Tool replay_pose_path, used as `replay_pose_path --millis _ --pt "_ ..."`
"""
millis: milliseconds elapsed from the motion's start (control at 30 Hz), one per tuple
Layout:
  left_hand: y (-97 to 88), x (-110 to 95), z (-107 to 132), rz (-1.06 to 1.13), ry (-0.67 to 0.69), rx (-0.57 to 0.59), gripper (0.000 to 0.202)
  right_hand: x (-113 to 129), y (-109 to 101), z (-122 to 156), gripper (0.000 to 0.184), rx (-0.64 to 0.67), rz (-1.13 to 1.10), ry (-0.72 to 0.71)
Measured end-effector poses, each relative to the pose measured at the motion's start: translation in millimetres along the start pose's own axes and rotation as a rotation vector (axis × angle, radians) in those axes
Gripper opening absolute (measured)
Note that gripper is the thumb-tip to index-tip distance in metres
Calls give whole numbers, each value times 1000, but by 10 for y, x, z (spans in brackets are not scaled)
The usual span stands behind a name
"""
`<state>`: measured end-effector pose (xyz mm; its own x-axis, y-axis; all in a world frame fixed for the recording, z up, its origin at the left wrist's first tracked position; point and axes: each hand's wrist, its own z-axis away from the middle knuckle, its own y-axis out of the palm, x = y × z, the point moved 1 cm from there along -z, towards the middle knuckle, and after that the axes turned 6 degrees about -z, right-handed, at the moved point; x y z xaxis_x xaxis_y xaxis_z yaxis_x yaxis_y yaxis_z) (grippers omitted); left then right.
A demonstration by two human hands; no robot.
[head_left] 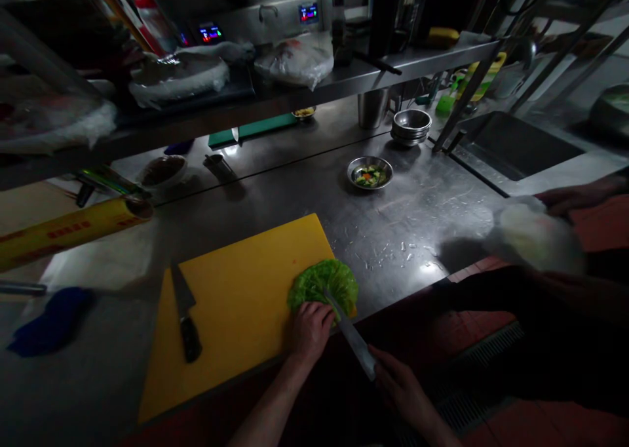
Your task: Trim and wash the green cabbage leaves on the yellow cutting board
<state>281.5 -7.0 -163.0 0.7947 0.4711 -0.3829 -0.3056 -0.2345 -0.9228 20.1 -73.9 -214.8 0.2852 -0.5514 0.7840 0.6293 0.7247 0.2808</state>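
A green lettuce leaf (307, 281) lies on the right end of a yellow cutting board (240, 303). My left hand (312, 329) holds the leaf down at its near edge, fingers curled and close together. In my right hand (400, 385) is a kitchen knife (354, 339), gripped by its handle beyond the board's near right corner. Its blade points away from me, with the tip over the middle of the leaf. Whether the edge has gone into the leaf, I cannot tell. A second knife (185, 316) with a black handle rests on the board's left side.
Beyond the board stand a metal bowl of chopped vegetables (370, 173) and stacked metal bowls (411, 127). A shelf (354, 73) overhangs the counter's back. A yellow film roll (73, 227) and blue cloth (52, 322) lie left. Another person, right, holds a plastic bag (535, 234) near the sink (515, 145).
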Motion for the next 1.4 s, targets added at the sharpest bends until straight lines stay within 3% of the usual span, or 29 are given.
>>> replay_pose_path --millis 167,333,500,667,867,1033,1200,1400 --pt "-63 81 -21 -63 88 -10 18 23 -5 47 73 -44 84 -27" --pt "-152 124 -34 -197 167 22 23 246 77 307 71 -150 238 -71" --pt "-209 58 -65 -103 89 69 23 362 271 496 65 -321 134 -139" --pt "-181 -184 -173 -176 -64 154 39 357 388 382 67 -371 98 -187" --pt "-186 -326 -350 -122 -272 312 36 274 354 242 62 -325 110 -213" --pt "-187 -324 -366 -67 -333 286 40 250 315 215 59 -279 93 -203" --pt "-117 -220 -192 165 -372 183 35 475 157 83 64 -213 41 -143" --pt "-70 -219 -131 282 -582 150 22 882 -153 -351 60 37 160 -88"
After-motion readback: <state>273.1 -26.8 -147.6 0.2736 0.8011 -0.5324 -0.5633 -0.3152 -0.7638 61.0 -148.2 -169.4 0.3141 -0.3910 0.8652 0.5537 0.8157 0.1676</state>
